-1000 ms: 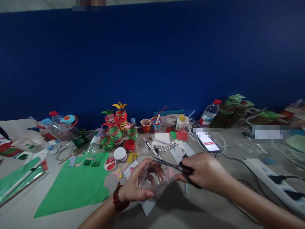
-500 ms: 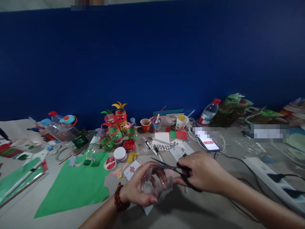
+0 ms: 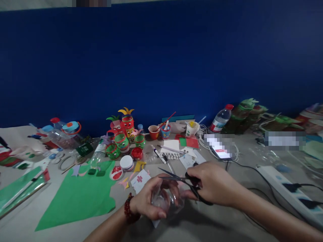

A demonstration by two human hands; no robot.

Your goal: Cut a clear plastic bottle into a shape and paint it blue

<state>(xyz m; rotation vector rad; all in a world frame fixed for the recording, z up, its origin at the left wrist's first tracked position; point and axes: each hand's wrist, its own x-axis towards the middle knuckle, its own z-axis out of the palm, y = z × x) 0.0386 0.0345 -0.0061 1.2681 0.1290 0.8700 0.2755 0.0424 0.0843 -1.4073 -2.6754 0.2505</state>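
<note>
Bare grey tabletop (image 3: 217, 225) lies below the hands, between green paper (image 3: 75, 198) and the white power strip (image 3: 285, 188). Above it, the left hand (image 3: 146, 201) grips a clear plastic cup-shaped piece (image 3: 173, 205); the right hand (image 3: 214, 183) holds scissors (image 3: 188, 181), blades spread wider than a second ago. The piece's transparent edge is hard to make out.

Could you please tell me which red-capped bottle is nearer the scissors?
The right bottle, just beyond the phone; the left bottle is much farther from the scissors.
</note>
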